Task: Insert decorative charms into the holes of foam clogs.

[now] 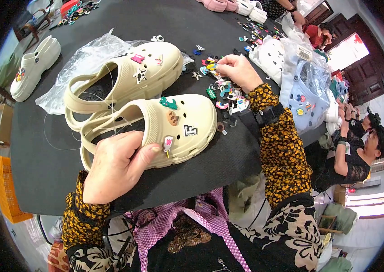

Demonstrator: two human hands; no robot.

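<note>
My left hand (114, 167) is closed round the near side of a cream clog (203, 115), its thumb by a small white and pink charm (168, 143). Green, brown and letter-shaped charms also sit in this clog's holes. Behind it stands a matching cream clog (169, 56) with a pink charm and a cow-patterned one; a thin clear cord loops about both heel straps. To the right, my right hand (242, 72) pinches a small yellow and blue shoe charm (211, 66) with thumb and forefinger, over a loose pile of mixed charms (226, 90).
Clear plastic wrap (80, 63) lies behind the clogs on the black table (155, 190). A white clog (35, 68) stands far left, a bagged blue clog (307, 99) at right. Co-workers sit along the right side. An orange crate (8, 190) stands beyond the left edge.
</note>
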